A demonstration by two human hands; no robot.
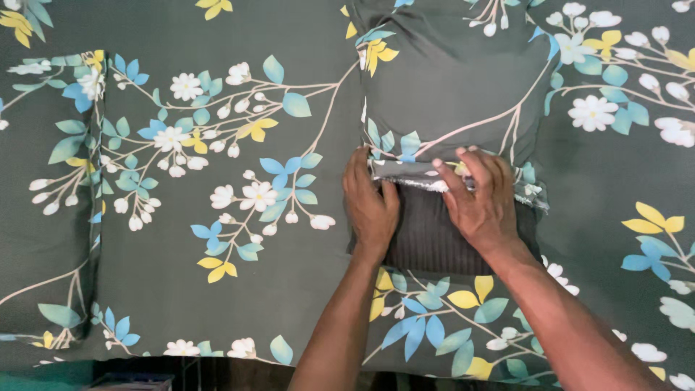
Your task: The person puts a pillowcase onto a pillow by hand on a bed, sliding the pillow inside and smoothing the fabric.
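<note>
Both forearms reach up over the floral bedsheet (217, 289) to a dark ribbed pillow (434, 242) half inside its matching floral pillowcase (449, 94). Left hand (369, 206) and right hand (481, 199) each pinch the case's open hem (413, 174), fingers curled closed on the cloth. Covering looks midway; drawing the hem toward the body would need an even pull.
</note>
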